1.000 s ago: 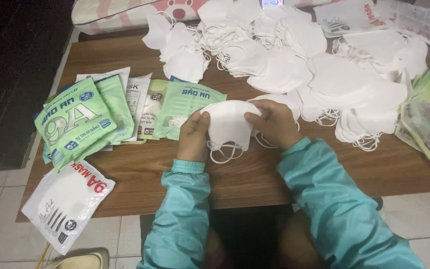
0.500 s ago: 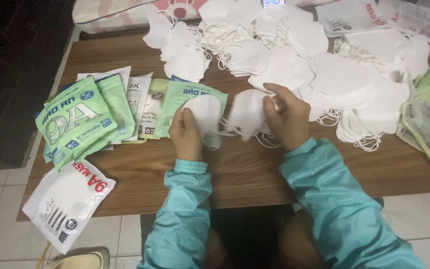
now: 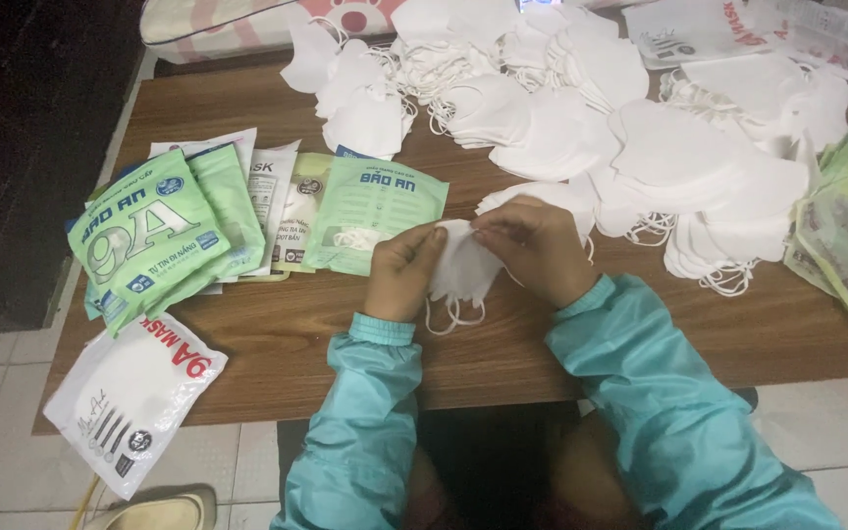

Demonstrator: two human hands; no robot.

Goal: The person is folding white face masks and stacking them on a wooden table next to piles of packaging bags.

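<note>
Two hands, left and right, pinch one white mask beside several green packets.

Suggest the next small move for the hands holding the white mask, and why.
Probably slide the mask into the green packet: both the left hand and the right hand pinch it folded flat, and that packet lies just beside the left hand.

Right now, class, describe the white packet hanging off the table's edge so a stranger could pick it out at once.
Start at the wooden table and go to its near left corner, below the fan of green packets. There lies the white packet, jutting over the edge above the tiled floor. Unlike its green neighbours, it is white with red lettering.
</note>
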